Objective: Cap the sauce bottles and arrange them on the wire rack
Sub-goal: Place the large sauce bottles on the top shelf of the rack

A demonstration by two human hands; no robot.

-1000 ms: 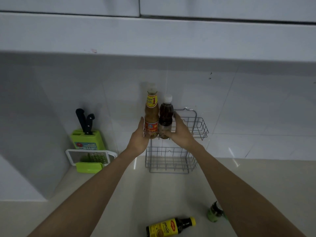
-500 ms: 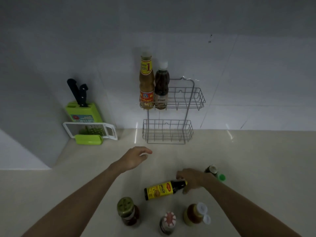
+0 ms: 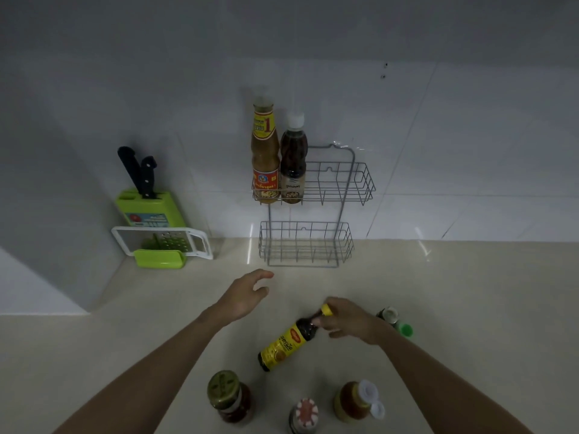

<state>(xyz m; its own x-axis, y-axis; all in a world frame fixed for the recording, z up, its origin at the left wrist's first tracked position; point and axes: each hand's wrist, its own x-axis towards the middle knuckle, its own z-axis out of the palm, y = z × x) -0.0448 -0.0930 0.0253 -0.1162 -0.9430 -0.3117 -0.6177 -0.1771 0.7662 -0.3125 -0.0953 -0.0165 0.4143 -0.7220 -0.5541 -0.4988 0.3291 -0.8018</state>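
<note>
Your right hand [image 3: 347,321] grips the neck of the yellow-labelled dark sauce bottle [image 3: 289,341], fingers [image 3: 316,322] closed just below its yellow cap [image 3: 326,309]. The bottle is tilted, cap end raised toward the wall, base low over the tabletop [image 3: 94,355]; whether the base touches the surface cannot be told.

Your left hand [image 3: 246,296] hovers above the tabletop, left of the bottle and apart from it. Its fingers are loosely curled and released, holding nothing.

The wire rack [image 3: 344,189] stands against the tiled wall with two baskets. The upper basket holds two upright capped bottles at its left end: an orange sauce bottle [image 3: 264,158] and, touching it on the right, a darker brown bottle [image 3: 293,161] with a white cap. The remainder of the upper basket and the whole lower basket [image 3: 305,242] carry no bottles.

Near the lower edge of the view stand three containers: a jar with an olive-green lid [image 3: 228,396], a bottle with a red-and-white cap [image 3: 305,415], and an orange bottle whose white flip lid is open [image 3: 357,400]. A green-capped bottle [image 3: 396,321] lies behind your right wrist, partly hidden.

At the left corner, a green knife block [image 3: 148,208] holds two black-handled knives; a white-framed grater [image 3: 161,242] leans in front of it.
</note>
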